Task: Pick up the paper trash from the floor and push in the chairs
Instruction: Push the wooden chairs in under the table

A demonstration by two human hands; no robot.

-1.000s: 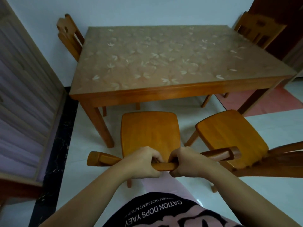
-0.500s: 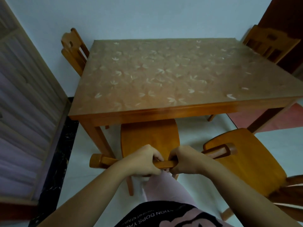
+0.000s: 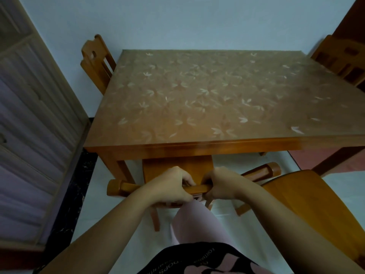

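Step in hand, as we read it: sliding the glossy orange-brown wooden chair (image 3: 173,162) under the brown wooden table with the pale leaf-print top (image 3: 197,149).

Our left hand (image 3: 171,186) and right hand (image 3: 223,184) grip its top rail (image 3: 197,188) side by side near the middle. Fingers are curled over the rail and pressed together, not spread. Thumbs are partly hidden.

Doing it well:
- Push level, with equal force on both hands so the chair doesn't yaw.
- Watch the table's near-left leg (image 3: 122,171), which sits just beside the seat's left side.
- Keep the chair's legs flat on the white floor (image 3: 110,224) and slide it rather than tip it.
- Stop before our knuckles meet the table's near edge.

Chair state: the seat front is already under the table's near edge, by the near-left corner, and only a rear strip of seat shows. It's hard lacquered wood with rounded rail ends, so it should slide easily.

The second chair of the same wood (image 3: 306,204) stands pulled out and angled at near right, and probably goes next.

We see no paper trash on the floor in this view.
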